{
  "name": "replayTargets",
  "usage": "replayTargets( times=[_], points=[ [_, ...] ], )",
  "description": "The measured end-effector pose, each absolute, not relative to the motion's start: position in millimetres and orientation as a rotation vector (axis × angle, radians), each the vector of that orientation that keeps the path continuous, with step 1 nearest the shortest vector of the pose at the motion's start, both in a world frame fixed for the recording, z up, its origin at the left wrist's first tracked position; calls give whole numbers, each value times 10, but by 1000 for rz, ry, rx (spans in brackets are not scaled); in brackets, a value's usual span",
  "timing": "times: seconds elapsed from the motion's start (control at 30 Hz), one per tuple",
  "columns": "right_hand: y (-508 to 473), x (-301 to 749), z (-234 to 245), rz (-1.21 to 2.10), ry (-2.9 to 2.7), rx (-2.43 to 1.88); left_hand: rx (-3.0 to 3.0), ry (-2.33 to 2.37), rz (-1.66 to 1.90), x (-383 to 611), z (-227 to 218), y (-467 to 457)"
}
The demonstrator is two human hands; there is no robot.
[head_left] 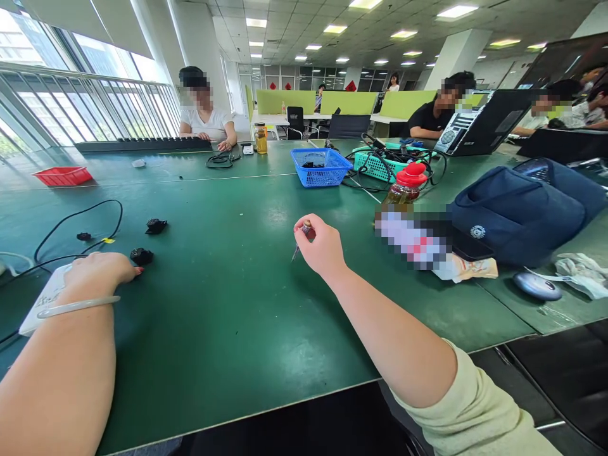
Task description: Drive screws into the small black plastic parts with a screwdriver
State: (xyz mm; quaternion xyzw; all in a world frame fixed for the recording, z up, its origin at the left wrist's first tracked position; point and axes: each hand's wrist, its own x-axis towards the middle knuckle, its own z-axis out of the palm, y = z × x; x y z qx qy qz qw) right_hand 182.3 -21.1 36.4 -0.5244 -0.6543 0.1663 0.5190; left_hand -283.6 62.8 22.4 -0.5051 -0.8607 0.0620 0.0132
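Note:
My right hand [322, 246] is closed around a small screwdriver [308, 227] above the middle of the green table [228, 304]. Its thin shaft points down and to the left, and most of the handle is inside my fingers. On the left, my left hand [101, 268] lies low over the table beside a flat white box [45, 301], partly covering it. One red-nailed fingertip shows close to a crumpled black lump [141, 256]; the other fingers are hidden behind the hand. A second black lump [156, 226] sits farther back.
A black cable [78, 215] loops at the left. Farther away are a red basket [63, 176], a blue basket [320, 167] and a green basket [377, 166] with cables. A red-lidded bottle [407, 183], a navy bag [527, 212] and a mouse [536, 286] stand right. People sit across the table.

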Motion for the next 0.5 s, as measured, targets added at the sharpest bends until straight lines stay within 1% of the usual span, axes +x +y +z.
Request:
replayTargets(
  times=[0.07,0.13,0.33,0.5],
  points=[
    [-213,1821,370,402,-1568,-1259,-1475,-2705,328,-2761,282,588],
    [-217,1819,379,407,-1564,-1265,-1513,-2643,328,-2687,355,536],
    [-230,1812,397,405,-1573,-1263,-1677,-2460,86,-2457,498,418],
    [-233,1815,399,412,-1568,-1271,-1894,-2340,-56,-2429,422,480]
  ],
)
